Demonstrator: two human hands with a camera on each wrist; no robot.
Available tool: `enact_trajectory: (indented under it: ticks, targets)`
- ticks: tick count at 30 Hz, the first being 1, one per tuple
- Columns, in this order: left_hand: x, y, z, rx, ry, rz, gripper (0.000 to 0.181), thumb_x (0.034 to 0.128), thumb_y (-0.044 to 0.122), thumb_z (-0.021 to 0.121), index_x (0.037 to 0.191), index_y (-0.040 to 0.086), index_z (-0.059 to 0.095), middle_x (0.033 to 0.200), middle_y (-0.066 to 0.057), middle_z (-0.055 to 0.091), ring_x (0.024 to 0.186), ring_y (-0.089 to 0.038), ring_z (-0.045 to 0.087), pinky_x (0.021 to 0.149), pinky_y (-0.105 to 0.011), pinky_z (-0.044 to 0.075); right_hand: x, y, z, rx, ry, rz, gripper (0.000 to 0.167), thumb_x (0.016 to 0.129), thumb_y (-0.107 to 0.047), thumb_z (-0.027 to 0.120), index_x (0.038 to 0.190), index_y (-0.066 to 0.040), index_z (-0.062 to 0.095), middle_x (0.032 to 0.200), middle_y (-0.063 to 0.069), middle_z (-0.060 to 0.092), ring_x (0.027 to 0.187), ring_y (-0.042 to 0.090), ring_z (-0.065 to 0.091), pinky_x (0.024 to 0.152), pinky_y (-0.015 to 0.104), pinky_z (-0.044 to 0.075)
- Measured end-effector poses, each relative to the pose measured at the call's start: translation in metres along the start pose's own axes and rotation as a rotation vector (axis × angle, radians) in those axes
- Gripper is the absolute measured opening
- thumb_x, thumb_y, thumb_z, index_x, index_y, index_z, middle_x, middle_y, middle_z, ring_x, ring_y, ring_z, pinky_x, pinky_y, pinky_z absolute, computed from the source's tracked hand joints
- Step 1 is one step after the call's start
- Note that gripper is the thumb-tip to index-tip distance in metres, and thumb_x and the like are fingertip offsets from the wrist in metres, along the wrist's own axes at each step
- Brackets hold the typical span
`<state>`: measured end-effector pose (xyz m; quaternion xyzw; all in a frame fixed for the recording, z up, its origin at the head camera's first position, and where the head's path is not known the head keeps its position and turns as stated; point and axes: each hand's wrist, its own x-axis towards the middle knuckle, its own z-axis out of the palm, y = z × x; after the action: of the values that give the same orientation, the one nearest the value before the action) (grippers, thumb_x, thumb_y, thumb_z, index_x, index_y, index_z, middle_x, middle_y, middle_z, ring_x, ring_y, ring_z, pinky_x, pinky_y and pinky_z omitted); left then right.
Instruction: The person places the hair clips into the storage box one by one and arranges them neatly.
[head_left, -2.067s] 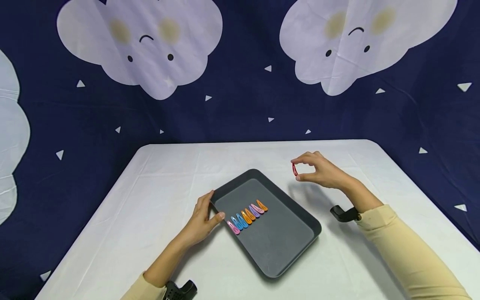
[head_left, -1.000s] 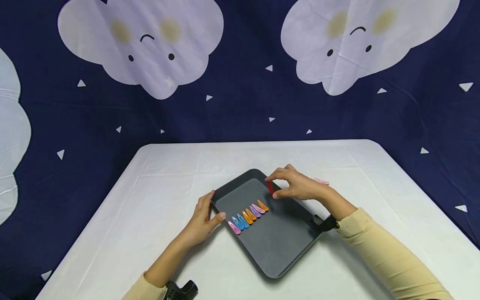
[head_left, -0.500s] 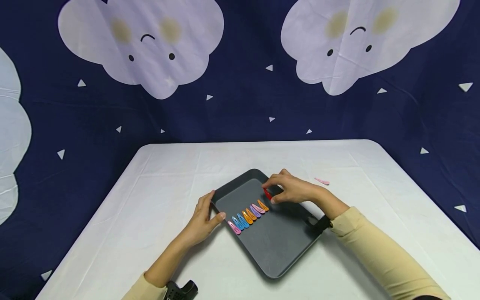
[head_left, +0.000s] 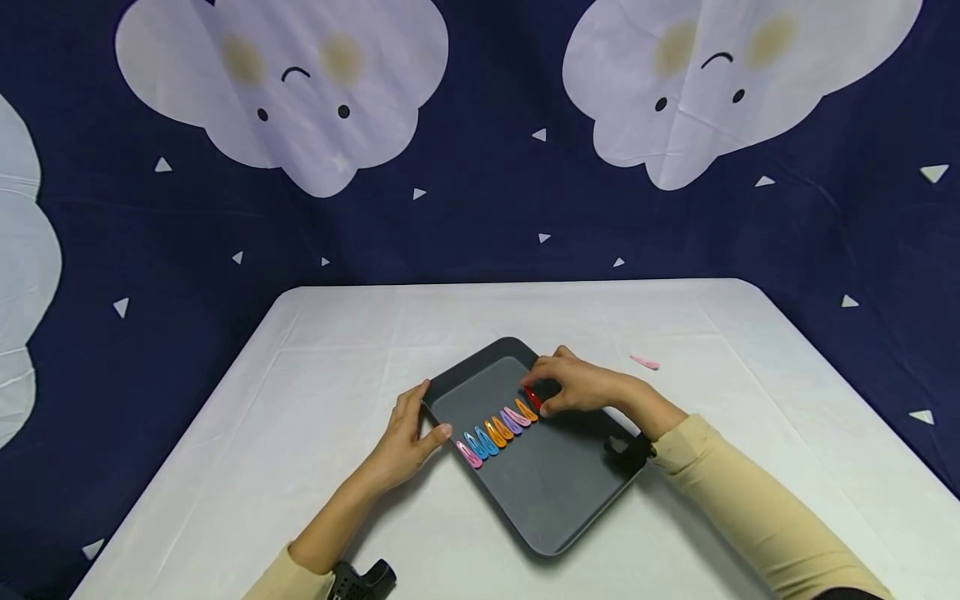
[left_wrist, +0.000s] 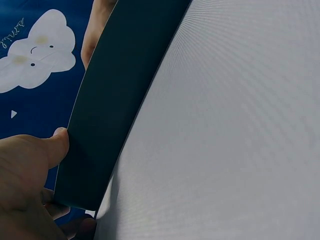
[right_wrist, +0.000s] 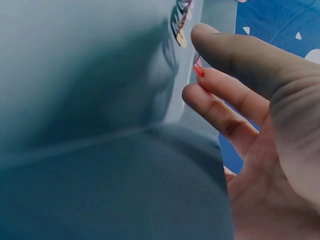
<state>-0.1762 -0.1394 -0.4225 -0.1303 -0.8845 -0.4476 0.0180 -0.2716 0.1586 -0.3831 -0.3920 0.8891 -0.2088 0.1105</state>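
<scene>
A row of snap hair clips (head_left: 502,427) in pink, blue, orange and purple lies across the grey tray (head_left: 555,500). At the row's far right end, my right hand (head_left: 581,385) pinches a red hair clip (head_left: 533,397) between thumb and fingers, low over the tray beside the orange clip. In the right wrist view the red clip (right_wrist: 198,67) shows between thumb and fingers. My left hand (head_left: 405,442) holds the tray at its left corner. The left wrist view has its thumb (left_wrist: 59,145) on the tray wall (left_wrist: 107,110), fingers partly hidden behind.
One pink hair clip (head_left: 644,362) lies on the white tabletop (head_left: 360,342), to the right of the tray. A dark blue cloth with clouds (head_left: 480,225) hangs behind the table. Dark cameras are worn on both wrists, the left one (head_left: 363,581) near the table's front.
My right hand has carried the red clip from the tabletop's right side leftward over the tray, then lower toward the row's end. The pink clip on the table has come into view. The left hand stays put.
</scene>
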Motion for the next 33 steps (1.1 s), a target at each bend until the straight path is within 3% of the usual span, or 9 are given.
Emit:
enact_trajectory:
  ticks: [33]
  targets:
    - [0.0003, 0.0018, -0.0001, -0.019, -0.011, -0.015, 0.079, 0.0907, 0.026, 0.062, 0.149, 0.001, 0.016, 0.15, -0.022, 0.022, 0.141, -0.04, 0.019, 0.112, -0.061, 0.02, 0.001, 0.0003, 0.0061, -0.039, -0.057, 0.021, 0.05, 0.076, -0.025, 0.076, 0.124, -0.019, 0.063, 0.123, -0.003, 0.055, 0.101, 0.017, 0.038, 0.089, 0.035, 0.038]
